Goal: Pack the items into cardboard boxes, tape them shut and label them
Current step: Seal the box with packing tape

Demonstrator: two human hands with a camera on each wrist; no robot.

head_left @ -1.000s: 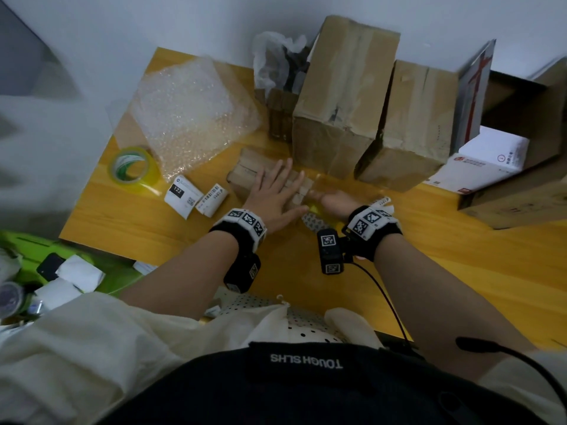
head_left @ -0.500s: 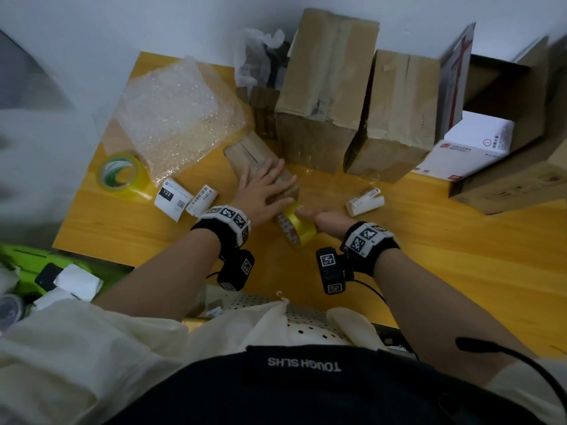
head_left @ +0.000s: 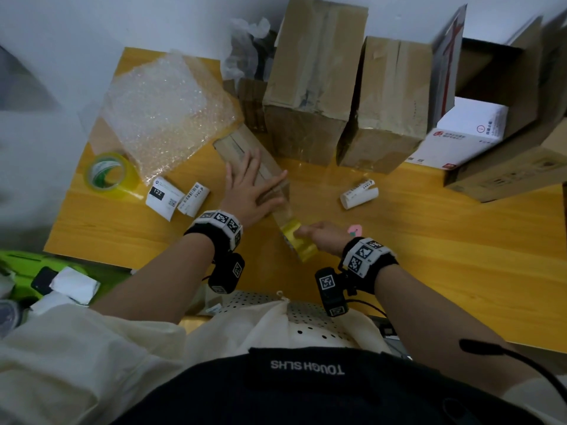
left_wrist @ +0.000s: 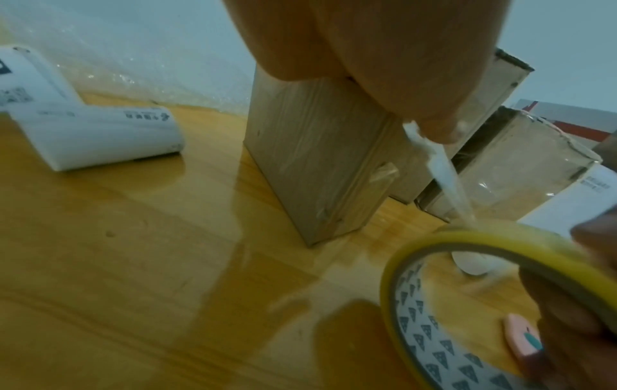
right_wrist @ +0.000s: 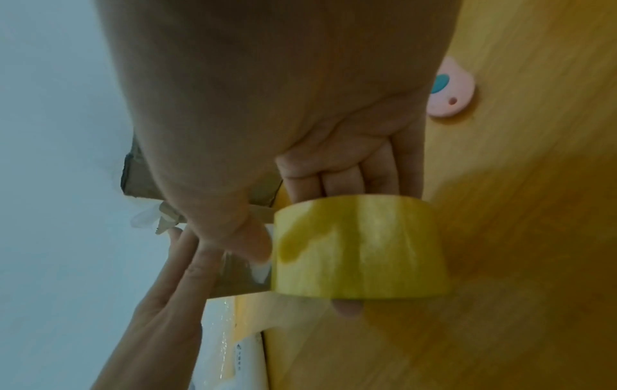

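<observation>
The small cardboard box (head_left: 245, 161) lies in the middle of the table (head_left: 429, 240), already closed, and the taping is in progress. The left hand (head_left: 248, 191) presses flat on the box with fingers spread and straight. Just in front of the box, the right hand (head_left: 322, 237) grips the yellow tape roll (head_left: 299, 240) – fingers through its core – with a clear strip stretched to the box. Cutting and labelling seem left; label rolls (head_left: 178, 197) wait beside the box.
</observation>
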